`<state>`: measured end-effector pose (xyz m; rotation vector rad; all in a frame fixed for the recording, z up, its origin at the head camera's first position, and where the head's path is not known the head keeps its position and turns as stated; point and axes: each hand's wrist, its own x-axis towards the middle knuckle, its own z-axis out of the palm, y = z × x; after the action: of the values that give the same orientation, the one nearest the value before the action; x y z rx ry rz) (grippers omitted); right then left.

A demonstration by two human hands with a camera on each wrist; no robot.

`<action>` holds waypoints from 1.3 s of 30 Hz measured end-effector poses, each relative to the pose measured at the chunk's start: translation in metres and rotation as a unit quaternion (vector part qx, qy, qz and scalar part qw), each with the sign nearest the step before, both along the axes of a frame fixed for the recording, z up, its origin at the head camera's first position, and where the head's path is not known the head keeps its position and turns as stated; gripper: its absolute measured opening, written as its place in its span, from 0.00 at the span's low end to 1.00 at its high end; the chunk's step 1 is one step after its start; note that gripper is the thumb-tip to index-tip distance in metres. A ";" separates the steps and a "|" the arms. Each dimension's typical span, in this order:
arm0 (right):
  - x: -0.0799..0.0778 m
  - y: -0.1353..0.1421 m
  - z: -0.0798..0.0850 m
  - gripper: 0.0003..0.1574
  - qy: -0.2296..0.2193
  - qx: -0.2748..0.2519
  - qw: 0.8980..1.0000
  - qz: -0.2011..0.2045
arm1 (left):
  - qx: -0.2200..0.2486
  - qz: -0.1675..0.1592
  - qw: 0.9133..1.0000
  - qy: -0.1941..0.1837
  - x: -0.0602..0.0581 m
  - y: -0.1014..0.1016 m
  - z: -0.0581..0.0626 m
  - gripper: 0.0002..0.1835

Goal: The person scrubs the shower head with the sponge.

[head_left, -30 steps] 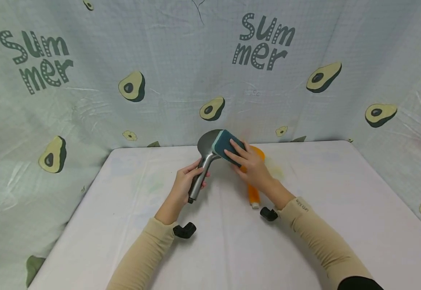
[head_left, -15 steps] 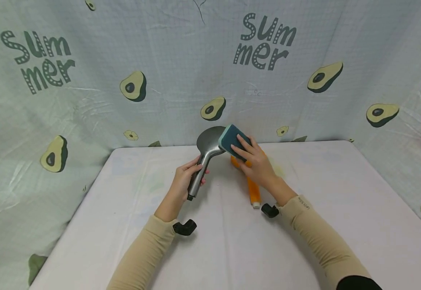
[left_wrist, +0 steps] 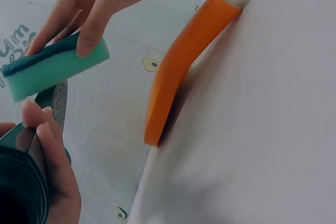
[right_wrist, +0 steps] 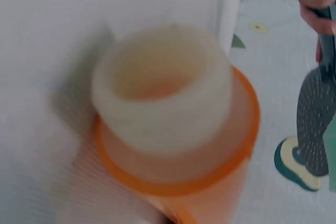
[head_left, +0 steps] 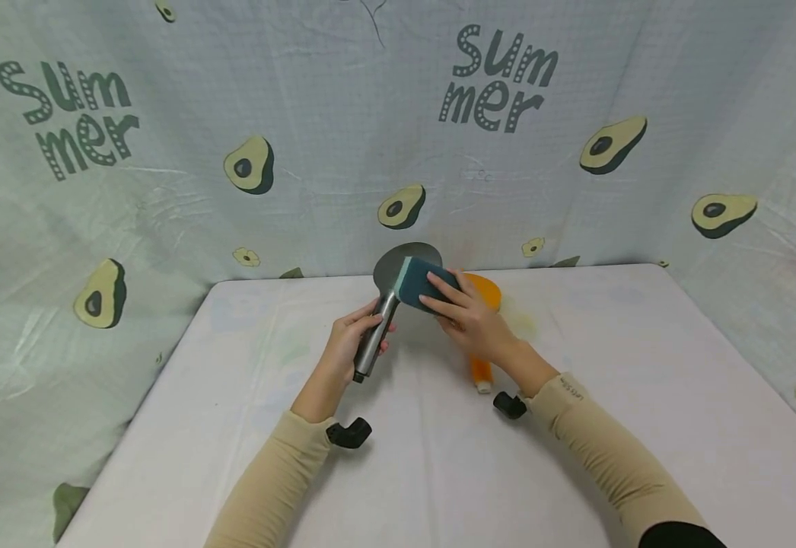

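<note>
My left hand (head_left: 342,346) grips the handle of a grey shower head (head_left: 393,266), which is raised above the table with its round head pointing away. In my right hand (head_left: 480,327) I pinch a two-layer sponge (head_left: 412,281), thumb on the light green layer, fingers on the dark teal scouring side. The sponge's light green side lies against the neck of the grey shower head, where the head joins the handle. An orange shower head (left_wrist: 176,61) lies behind and below my right hand, partly covered by it in the head view. Its pale threaded end (right_wrist: 163,87) fills much of the right wrist view.
A white cloth covers the table (head_left: 398,472). Behind it hangs a pale curtain (head_left: 329,137) printed with avocados and lettering. Black wrist-worn devices (head_left: 348,433) sit by both sleeves.
The sponge moved up and right along the grey head, then back down and left to its neck. My left hand keeps its grip, with the shower head shifting only slightly.
</note>
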<state>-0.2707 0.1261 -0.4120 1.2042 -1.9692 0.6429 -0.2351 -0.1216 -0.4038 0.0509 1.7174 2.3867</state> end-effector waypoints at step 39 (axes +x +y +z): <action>0.007 0.012 -0.002 0.33 -0.195 -0.184 0.963 -0.015 | 0.040 -0.065 0.997 -0.014 0.004 -0.003 -0.004 0.30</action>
<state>-0.2633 0.1381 -0.4144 0.8621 -2.0508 1.2477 -0.2307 -0.1244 -0.4078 0.1371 1.5556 2.3493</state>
